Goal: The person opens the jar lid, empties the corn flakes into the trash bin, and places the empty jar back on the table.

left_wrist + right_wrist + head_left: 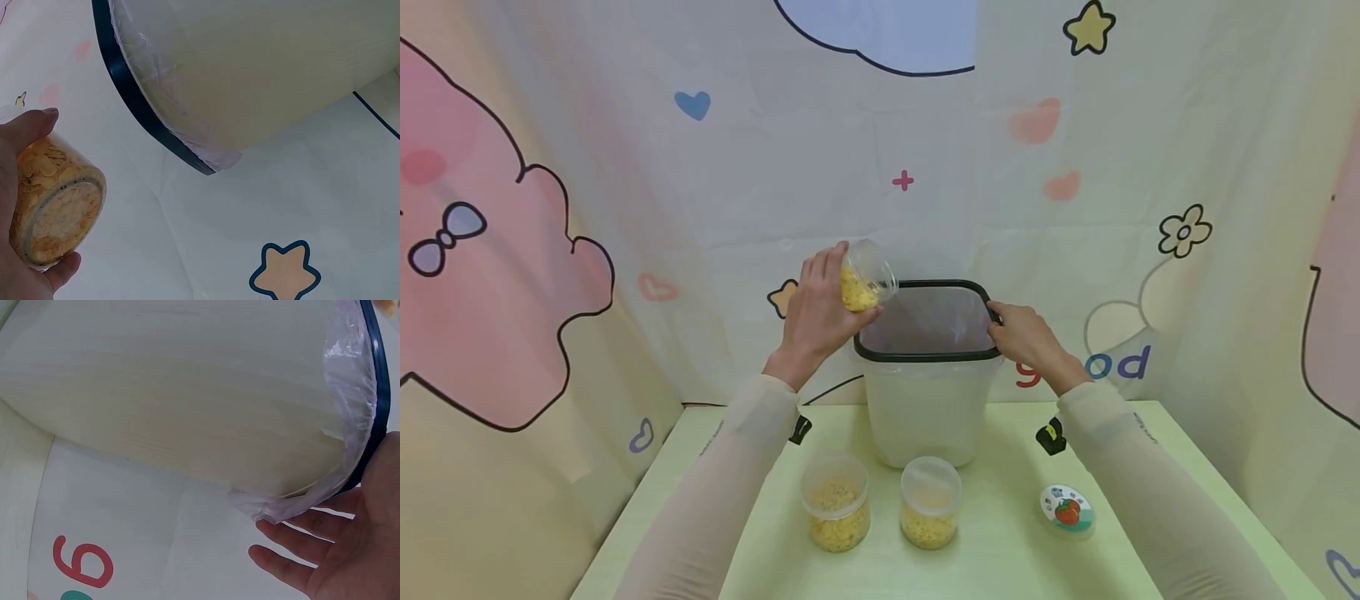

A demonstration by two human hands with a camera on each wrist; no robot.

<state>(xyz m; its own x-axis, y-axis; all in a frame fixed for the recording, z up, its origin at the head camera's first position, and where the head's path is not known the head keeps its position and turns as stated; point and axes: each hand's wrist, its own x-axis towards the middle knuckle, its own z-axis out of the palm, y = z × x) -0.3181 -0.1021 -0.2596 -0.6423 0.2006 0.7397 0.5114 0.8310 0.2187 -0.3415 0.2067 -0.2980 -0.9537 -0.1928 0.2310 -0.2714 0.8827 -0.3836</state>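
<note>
My left hand (820, 308) grips a clear plastic jar (868, 271) partly filled with yellow flakes. The jar is tilted, its mouth toward the left side of a whitish trash bin (925, 408). In the left wrist view, the jar's base (65, 222) faces the camera, with thumb and fingers around its side. At the bin's right side, my right hand (1026, 337) holds the black rim (932, 357). Its fingers (300, 540) lie outside, under the edge of a thin plastic liner (350, 381); the thumb is hidden in the right wrist view.
Two more clear jars of yellow flakes, a left one (838, 525) and a right one (929, 527), stand in front of the bin. A round lid (1067, 510) with a strawberry picture lies at the right on the pale green table (1000, 558). A printed curtain (790, 167) hangs behind.
</note>
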